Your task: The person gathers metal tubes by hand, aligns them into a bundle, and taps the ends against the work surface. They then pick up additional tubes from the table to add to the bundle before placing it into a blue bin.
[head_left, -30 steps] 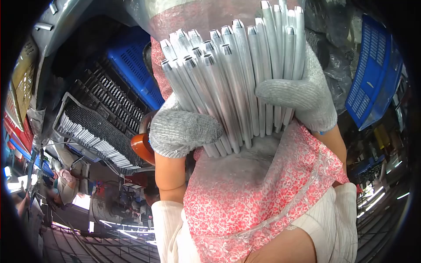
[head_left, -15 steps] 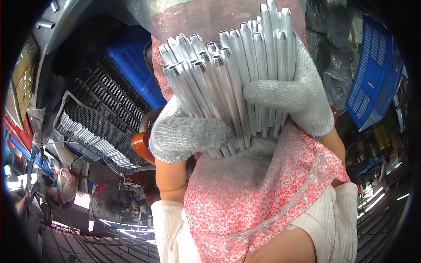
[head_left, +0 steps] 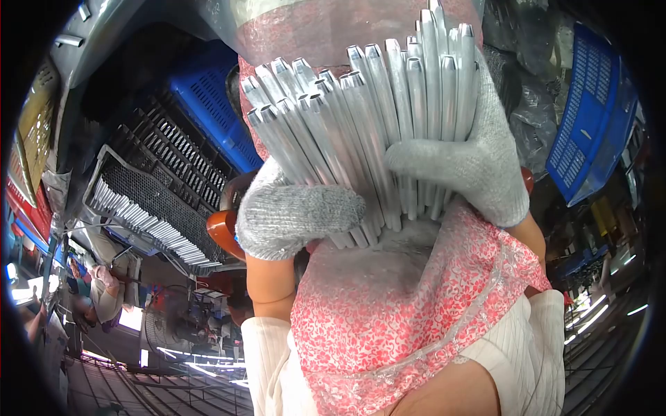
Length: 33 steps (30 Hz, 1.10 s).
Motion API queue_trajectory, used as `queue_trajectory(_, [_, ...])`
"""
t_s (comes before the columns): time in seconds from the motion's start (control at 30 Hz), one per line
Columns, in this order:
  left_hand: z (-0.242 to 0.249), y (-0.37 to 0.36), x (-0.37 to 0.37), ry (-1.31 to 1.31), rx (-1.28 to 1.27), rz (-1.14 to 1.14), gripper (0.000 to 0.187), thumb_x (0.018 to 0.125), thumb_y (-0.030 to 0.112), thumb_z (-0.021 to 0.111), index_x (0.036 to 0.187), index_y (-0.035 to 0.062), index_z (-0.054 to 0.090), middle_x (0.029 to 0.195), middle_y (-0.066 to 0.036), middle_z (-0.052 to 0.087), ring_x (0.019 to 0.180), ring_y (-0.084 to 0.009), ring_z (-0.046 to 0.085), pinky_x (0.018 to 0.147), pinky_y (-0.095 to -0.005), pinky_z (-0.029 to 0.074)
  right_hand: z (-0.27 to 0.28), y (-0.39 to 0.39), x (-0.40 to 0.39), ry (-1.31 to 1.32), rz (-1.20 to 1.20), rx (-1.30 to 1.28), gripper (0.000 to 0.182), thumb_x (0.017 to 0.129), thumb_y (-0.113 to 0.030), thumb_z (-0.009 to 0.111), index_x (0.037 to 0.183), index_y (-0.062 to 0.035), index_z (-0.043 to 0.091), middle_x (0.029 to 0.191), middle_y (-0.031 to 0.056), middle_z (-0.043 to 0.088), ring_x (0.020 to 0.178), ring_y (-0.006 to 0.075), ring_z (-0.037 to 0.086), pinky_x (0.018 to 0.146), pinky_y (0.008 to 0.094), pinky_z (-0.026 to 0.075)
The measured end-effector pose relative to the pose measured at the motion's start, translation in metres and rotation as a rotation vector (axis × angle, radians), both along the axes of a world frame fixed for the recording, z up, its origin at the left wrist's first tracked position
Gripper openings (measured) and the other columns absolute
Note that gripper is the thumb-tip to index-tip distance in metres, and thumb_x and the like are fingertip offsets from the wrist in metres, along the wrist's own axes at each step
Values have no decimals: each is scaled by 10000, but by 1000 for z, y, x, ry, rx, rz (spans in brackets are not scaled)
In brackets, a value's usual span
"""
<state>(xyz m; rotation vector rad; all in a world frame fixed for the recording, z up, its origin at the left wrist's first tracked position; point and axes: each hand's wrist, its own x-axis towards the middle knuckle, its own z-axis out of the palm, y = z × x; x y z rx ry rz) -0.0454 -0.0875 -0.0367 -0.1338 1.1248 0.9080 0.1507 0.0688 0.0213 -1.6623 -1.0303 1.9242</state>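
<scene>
My left hand (head_left: 298, 215), in a grey knitted glove, is wrapped round one side of a thick bundle of silver metal tubes (head_left: 326, 149), its thumb lying across them. Gloved likewise, my right hand (head_left: 465, 166) grips the other side of the bundle with its thumb over the tubes. Their narrowed ends point away from me at uneven heights, and some on the right stick out farther. The lower ends sit just above or against my pink flowered apron (head_left: 388, 326), which is greyed with dust. Most of my fingers are hidden behind the tubes.
At left, a dark mesh crate (head_left: 152, 166) holds a row of similar tubes (head_left: 152, 225). Blue crates stand at left (head_left: 215, 104) and right (head_left: 590, 111). An orange armrest (head_left: 223, 232) is near my left wrist. Another person (head_left: 107, 291) is farther off.
My right hand has shifted slightly down toward my body, with its tubes lower and tilted a little to the right. The left tubes' tops lean slightly farther left. Both hands keep their grip.
</scene>
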Motion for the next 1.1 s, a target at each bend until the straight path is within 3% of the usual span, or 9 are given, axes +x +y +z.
queue_trajectory(0.23, [30,27,-2,33,-49,93,364,953,58,507,1302,-40,475,1037,-182,652,810,-242,677,663,-333,578,-5,5,11,37,-55,-158,886,584,-73,821,1372,2,424,1153,134,629,1052,239,630,932,376,500])
queue_trajectory(0.43, [57,58,11,9,-10,157,384,931,36,548,1301,-35,475,1021,-181,653,803,-236,673,640,-313,565,2,1,6,64,-20,-139,887,587,-79,822,1374,3,422,1158,137,627,1052,239,631,934,376,500])
queue_trajectory(0.5, [64,74,16,-2,103,-1,546,808,-78,655,1318,-32,465,1065,-159,650,848,-228,671,716,-316,570,2,0,0,56,-8,-91,887,588,-81,823,1374,3,421,1160,137,626,1052,239,631,934,376,500])
queue_trajectory(0.53, [67,79,18,-28,4,78,676,706,-136,718,1323,-37,459,1108,-152,641,870,-219,668,745,-323,570,0,2,0,52,-1,-78,887,588,-82,823,1375,4,421,1161,138,626,1052,239,631,934,376,500])
queue_trajectory(0.77, [52,66,8,-96,-248,269,618,738,-83,727,1297,-52,466,1060,-187,646,808,-240,686,612,-294,582,1,1,2,-2,-3,-9,888,591,-89,824,1376,4,419,1166,141,624,1051,239,631,936,376,499])
queue_trajectory(0.83, [62,75,5,-48,-43,-15,553,764,-46,725,1261,-70,481,947,-193,663,666,-236,684,466,-266,552,2,-1,-1,-23,5,39,889,592,-91,824,1377,5,418,1168,142,623,1051,240,631,936,376,499])
queue_trajectory(0.97, [61,76,9,-34,-48,13,485,790,-35,705,1226,-84,498,902,-187,667,616,-230,674,426,-255,534,-1,-5,-7,-76,15,167,890,594,-95,825,1378,5,417,1171,144,621,1051,240,631,937,376,499])
queue_trajectory(1.1, [54,72,5,-31,-68,4,438,813,-35,682,1210,-92,504,889,-186,671,611,-230,674,440,-256,543,-8,-2,5,-44,48,102,910,601,-105,831,1393,5,399,1187,152,612,1060,248,628,936,379,502])
